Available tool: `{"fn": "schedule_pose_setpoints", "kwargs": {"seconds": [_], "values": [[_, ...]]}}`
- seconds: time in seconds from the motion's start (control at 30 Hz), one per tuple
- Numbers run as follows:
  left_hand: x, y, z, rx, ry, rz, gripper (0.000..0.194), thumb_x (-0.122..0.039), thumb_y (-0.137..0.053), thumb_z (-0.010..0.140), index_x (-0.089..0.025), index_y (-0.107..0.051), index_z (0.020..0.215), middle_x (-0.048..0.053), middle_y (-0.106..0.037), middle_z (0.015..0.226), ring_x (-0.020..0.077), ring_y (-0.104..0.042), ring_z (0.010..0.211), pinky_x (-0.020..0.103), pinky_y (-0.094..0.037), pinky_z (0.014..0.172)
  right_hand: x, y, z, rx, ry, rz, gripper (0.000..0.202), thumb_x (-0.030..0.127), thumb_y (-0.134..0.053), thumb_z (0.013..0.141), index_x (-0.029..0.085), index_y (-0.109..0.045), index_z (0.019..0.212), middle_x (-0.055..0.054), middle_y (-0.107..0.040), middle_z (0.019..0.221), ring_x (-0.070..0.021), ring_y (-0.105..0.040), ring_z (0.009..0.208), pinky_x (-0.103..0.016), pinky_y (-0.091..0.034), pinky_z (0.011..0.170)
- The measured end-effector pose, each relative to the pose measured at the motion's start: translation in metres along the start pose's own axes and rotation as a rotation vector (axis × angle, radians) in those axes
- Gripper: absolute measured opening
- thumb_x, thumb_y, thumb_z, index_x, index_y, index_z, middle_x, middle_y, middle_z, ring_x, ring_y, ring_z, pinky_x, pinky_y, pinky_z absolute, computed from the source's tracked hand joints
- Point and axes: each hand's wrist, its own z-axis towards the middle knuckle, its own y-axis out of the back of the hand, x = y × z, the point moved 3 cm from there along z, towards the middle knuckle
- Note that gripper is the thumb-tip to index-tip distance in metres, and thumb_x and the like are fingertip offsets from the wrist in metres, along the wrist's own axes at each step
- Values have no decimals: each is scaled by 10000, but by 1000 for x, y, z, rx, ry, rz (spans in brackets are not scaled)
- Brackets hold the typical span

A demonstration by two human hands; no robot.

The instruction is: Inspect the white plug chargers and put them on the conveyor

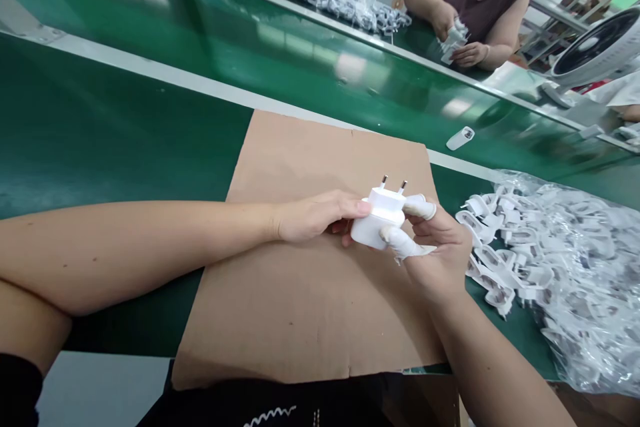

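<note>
1. Charger, white, two-pinned, sits between both hands above the cardboard.
2. Left hand: fingers pinch its side.
3. Right hand: wrapped fingers grip it.

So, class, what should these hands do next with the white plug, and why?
Perhaps press the pin section of the plug against its rounded body: their outlines step where they meet, and the left hand and right hand hold the plug. Its fit is unclear.
</note>
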Motion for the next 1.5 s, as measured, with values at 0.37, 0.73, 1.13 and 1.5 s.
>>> {"fn": "schedule_pose_setpoints", "kwargs": {"seconds": [0.37,0.73,1.13,1.5], "values": [[3,-3,1,19,6,-92,297,-446,-714,863,-168,-662,952,41,-653,856,145,-581,735,282,-497,684,-19,-1,2,-44,-28,106,237,326,-791,894,357,-757,1127,5,-721,954,-179,-716,830,-331,-619,707],[7,-5,-6,-292,-309,486,226,-375,-654,869,-187,-566,778,-7,-559,689,127,-498,617,270,-396,575,-14,-2,1,-10,105,-51,340,377,-743,920,386,-703,1258,-29,-728,1126,-255,-729,1034,-459,-631,859],[-4,3,-10,-510,-448,683,210,-322,-681,928,-198,-644,1093,56,-727,967,162,-649,789,287,-518,705,-5,2,21,5,72,-124,245,377,-727,925,295,-736,1156,-49,-737,1160,-218,-718,1060,-397,-602,917],[11,43,6,-922,84,383,533,-543,-715,903,-207,-641,1309,110,-691,1284,300,-650,1171,432,-516,1021,-41,96,50,-109,-620,-1027,340,104,-554,883,20,-689,1184,-350,-654,1279,-469,-566,1324,-670,-461,1038]]}}
